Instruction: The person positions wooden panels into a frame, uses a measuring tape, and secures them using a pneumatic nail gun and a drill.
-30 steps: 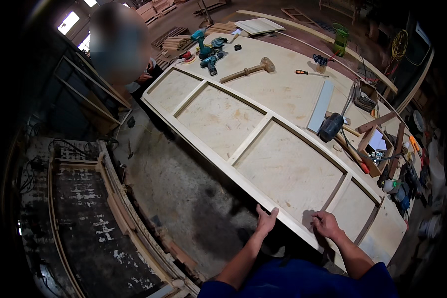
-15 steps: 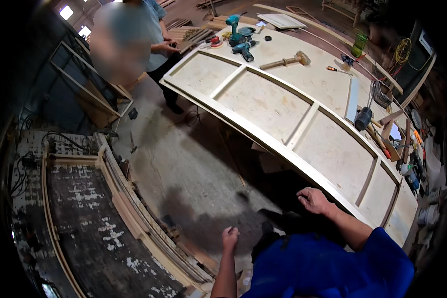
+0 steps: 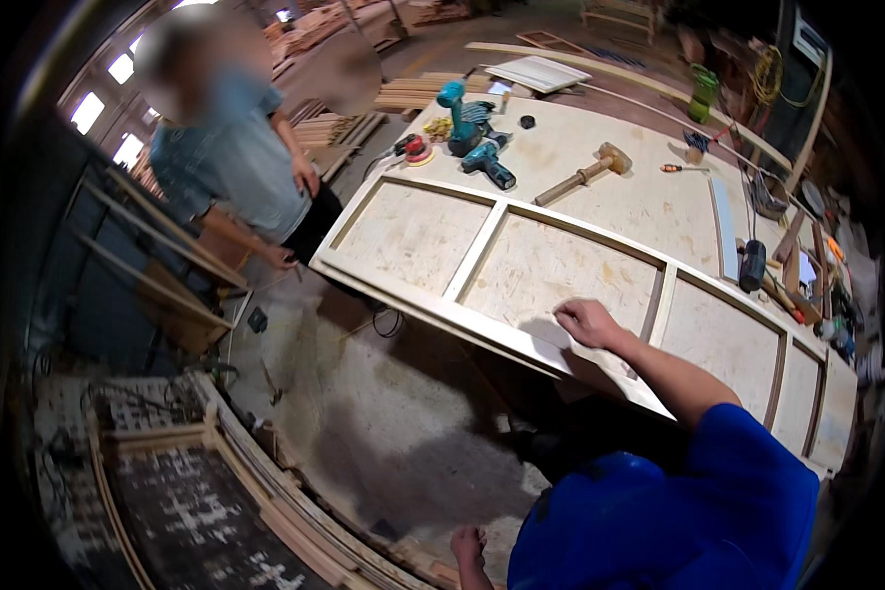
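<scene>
A long pale wooden frame (image 3: pixel 501 323) with crossbars lies along the near edge of the worktable (image 3: pixel 649 208). My right hand (image 3: pixel 590 323) is over its near rail, beside a crossbar, with the fingers curled and nothing visible in them. The hand casts a shadow on the wood; whether it touches the frame I cannot tell. Low at the bottom edge hangs my left hand (image 3: pixel 469 544), closed and away from the table, with no object showing. Beyond the frame lie a wooden-handled mallet (image 3: pixel 588 174) and a teal cordless drill (image 3: pixel 489 164).
A co-worker (image 3: pixel 231 162) stands at the table's far left end. Another teal power tool (image 3: pixel 454 116), a red sander (image 3: pixel 416 148), a screwdriver (image 3: pixel 682 168) and a black-headed mallet (image 3: pixel 753 264) lie on the table. A timber-edged dark platform (image 3: pixel 182 501) fills the lower left.
My right hand has moved forward over the frame. My left hand is lower in view. The co-worker has turned and lowered both hands. The view has shifted.
</scene>
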Tool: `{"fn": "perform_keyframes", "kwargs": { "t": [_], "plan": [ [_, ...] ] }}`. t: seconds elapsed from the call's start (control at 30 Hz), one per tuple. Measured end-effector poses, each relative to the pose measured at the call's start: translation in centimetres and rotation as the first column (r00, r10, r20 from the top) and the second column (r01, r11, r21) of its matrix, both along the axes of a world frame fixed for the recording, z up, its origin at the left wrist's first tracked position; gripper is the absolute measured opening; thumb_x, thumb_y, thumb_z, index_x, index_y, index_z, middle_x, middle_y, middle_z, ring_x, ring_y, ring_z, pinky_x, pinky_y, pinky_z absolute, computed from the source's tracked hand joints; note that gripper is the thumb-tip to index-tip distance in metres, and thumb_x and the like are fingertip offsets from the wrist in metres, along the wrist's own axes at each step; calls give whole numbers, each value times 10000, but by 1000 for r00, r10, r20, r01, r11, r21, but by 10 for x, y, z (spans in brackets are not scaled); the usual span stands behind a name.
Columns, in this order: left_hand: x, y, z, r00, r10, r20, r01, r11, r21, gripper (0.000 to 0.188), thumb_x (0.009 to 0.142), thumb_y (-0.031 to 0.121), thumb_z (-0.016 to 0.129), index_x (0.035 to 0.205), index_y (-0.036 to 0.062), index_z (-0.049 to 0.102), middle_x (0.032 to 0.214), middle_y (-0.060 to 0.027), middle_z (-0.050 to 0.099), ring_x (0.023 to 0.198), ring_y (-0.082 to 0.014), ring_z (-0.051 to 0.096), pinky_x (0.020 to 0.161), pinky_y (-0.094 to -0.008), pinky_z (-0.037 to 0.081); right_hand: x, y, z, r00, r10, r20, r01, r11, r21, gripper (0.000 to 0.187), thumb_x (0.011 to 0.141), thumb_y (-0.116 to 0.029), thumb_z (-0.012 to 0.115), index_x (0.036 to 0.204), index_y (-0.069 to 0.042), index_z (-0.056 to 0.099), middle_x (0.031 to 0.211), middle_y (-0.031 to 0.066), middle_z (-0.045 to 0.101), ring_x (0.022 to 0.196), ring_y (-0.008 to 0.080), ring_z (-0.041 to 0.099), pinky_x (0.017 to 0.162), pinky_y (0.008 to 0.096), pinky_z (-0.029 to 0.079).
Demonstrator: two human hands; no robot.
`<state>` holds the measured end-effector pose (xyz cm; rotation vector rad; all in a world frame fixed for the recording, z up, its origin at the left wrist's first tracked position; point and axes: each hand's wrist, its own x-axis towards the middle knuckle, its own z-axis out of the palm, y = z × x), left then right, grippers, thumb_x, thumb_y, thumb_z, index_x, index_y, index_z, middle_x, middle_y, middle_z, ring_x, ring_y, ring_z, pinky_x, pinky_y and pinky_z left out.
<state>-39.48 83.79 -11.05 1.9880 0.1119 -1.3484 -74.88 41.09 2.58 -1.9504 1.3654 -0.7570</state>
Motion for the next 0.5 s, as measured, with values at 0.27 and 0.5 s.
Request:
{"fn": "perform_keyframes", "kwargs": {
  "t": [0.27,0.5],
  "plan": [
    [132,-61,-45,999,-10,-30,10,1000,-3,177,957,143,601,1037,-8,648,906,-90,673,818,-198,690,688,-317,576,63,-204,13,980,-175,-89,177,984,12,334,892,-257,560,1037,-15,739,1000,227,725,981,400,685,892,474,539],
    [217,-206,-36,957,-286,-44,287,958,26,328,977,295,632,1156,22,663,1046,-84,686,918,-169,650,714,-308,568,83,-358,-6,884,-378,-276,370,925,-81,372,883,-228,602,1180,-23,690,1228,261,653,1157,406,627,1006,459,513]
  ]
}}
